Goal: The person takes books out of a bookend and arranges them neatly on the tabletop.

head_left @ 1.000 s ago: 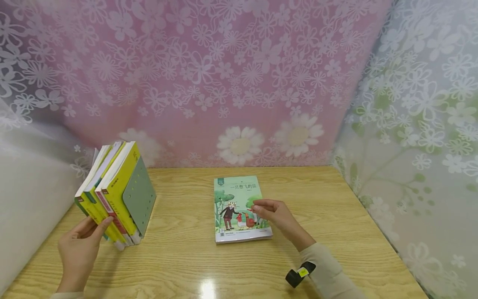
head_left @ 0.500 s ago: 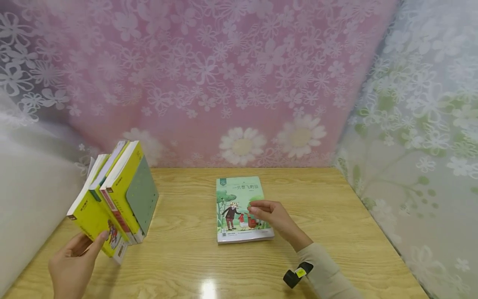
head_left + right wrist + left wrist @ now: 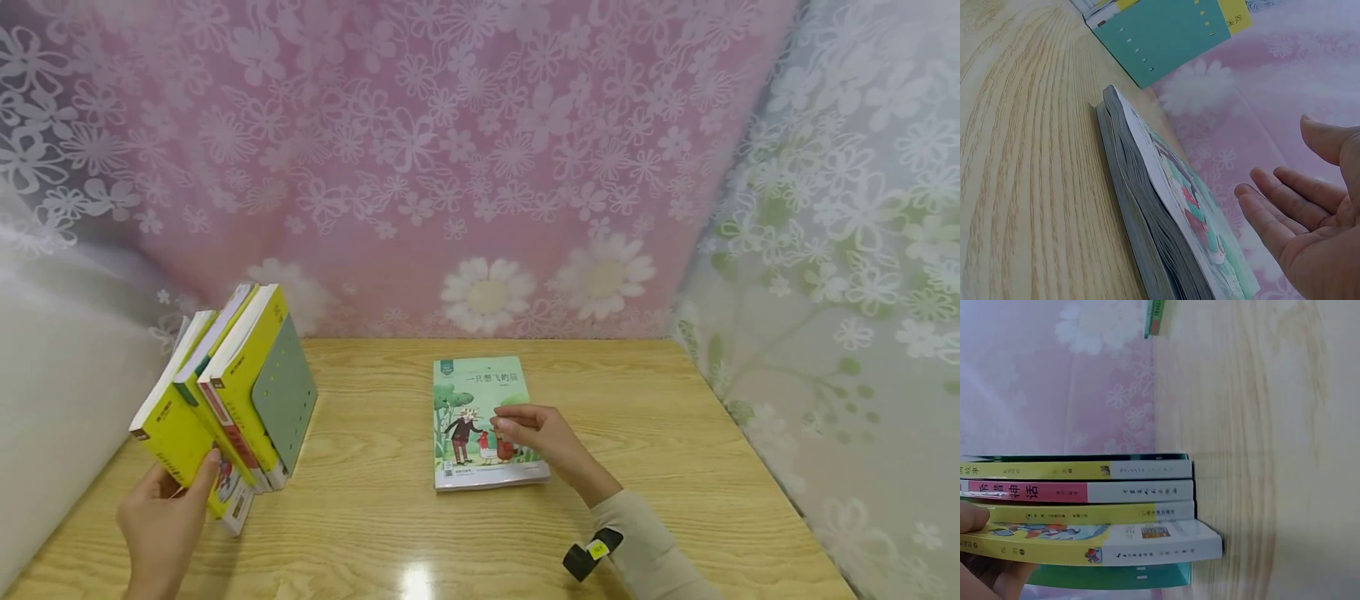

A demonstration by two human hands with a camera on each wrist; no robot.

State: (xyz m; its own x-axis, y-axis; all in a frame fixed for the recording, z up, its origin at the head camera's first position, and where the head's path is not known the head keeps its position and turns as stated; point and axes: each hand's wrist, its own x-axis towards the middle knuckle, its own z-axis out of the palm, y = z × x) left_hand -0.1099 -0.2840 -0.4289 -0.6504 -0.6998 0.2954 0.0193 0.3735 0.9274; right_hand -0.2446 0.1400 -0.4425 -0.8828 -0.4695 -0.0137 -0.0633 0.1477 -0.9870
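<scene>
In the head view, a yellow paperback book [image 3: 171, 429] slants forward out of a row of upright books. My left hand [image 3: 167, 517] pinches it near the spine, thumb on its cover. In the left wrist view the yellow book [image 3: 1054, 549] sticks out beyond the others toward the table. Beside it stand a book with a red-pink spine [image 3: 1029, 490] and more yellow ones, between green bookends [image 3: 288, 396]. A green picture-covered book [image 3: 480, 375] lies flat mid-table. Over its right side hovers my right hand [image 3: 551, 437], fingers relaxed and holding nothing, as the right wrist view confirms.
The wooden table [image 3: 360, 533] runs back to a pink flowered cloth [image 3: 480, 167]. A white flowered cloth [image 3: 847, 292] bounds the right side, and a pale wall [image 3: 60, 375] the left. A black strap [image 3: 592, 554] is on the right sleeve.
The left hand has drawn the yellow book forward and tipped it out of the row, most of it before the half-second frame. My right hand shifts only slightly left.
</scene>
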